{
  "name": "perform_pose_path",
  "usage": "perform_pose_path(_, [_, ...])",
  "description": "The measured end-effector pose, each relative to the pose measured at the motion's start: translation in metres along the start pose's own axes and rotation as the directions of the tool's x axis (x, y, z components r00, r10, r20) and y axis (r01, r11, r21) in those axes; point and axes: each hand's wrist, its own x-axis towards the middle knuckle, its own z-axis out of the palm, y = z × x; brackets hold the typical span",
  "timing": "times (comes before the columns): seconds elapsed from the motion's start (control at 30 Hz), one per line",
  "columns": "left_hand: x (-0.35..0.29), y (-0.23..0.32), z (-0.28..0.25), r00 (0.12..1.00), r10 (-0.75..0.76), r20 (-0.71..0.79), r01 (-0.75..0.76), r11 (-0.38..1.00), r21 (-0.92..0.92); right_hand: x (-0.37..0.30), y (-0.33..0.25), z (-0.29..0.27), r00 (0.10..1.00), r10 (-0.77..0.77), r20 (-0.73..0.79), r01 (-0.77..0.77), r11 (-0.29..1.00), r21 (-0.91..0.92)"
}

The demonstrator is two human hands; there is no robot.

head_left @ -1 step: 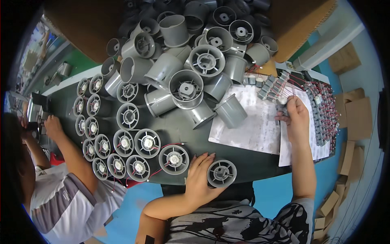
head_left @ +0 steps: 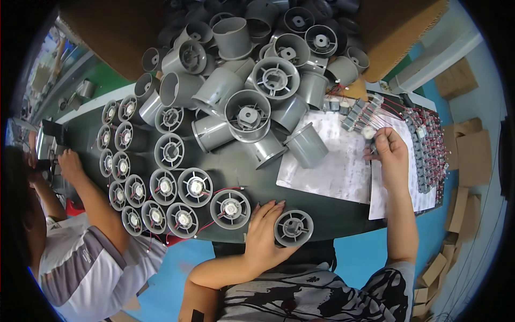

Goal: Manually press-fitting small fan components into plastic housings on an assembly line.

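Observation:
At the table's front edge my left hand [head_left: 266, 236] is closed around the side of a grey plastic fan housing [head_left: 294, 228], a round cup with spokes and an empty hub in its open face. My right hand [head_left: 390, 150] pinches a small motor [head_left: 368, 132] with a round white end, over the papers on the right. Close by lies a group of small grey motors [head_left: 360, 114] with red wires. To the left of my left hand stand rows of housings with white-centred motors in their hubs, the nearest being this fitted housing [head_left: 230, 209].
Loose grey housings [head_left: 217, 91] heap out of a cardboard box [head_left: 110, 37] at the back. Paper sheets [head_left: 322, 180] lie under my right hand. Several rows of motors [head_left: 424, 153] fill the right edge. At left, a co-worker's hand [head_left: 70, 163] is near a dark device.
The motor in my right hand has shifted slightly left and its white end shows more clearly. My left hand and the housing stay in place.

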Motion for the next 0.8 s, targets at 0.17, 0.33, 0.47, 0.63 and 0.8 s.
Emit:
perform_pose_path(0.17, [-0.001, 0.001, -0.001, 1.0, -0.01, 0.016, 0.01, 1.0, 0.002, -0.008, -0.015, 0.011, 0.676, -0.646, 0.355, 0.626, 0.249, -0.739])
perform_pose_path(0.33, [-0.006, -0.004, -0.005, 0.999, 0.042, -0.012, -0.042, 0.998, -0.048, -0.039, -0.043, 0.019, 0.574, -0.44, 0.691, 0.81, 0.428, -0.401])
perform_pose_path(0.47, [-0.008, 0.003, -0.003, 0.997, -0.072, 0.009, 0.073, 0.995, -0.073, -0.06, -0.055, 0.039, 0.352, -0.243, 0.904, 0.905, 0.335, -0.262])
perform_pose_path(0.63, [-0.009, -0.003, 0.0, 0.997, -0.07, -0.041, 0.056, 0.956, -0.289, -0.058, -0.049, 0.056, 0.307, -0.139, 0.941, 0.909, 0.335, -0.247])
perform_pose_path(0.8, [0.0, -0.002, -0.011, 0.999, 0.021, 0.038, -0.009, 0.962, -0.274, -0.053, -0.023, 0.061, 0.267, -0.117, 0.957, 0.816, 0.555, -0.16])
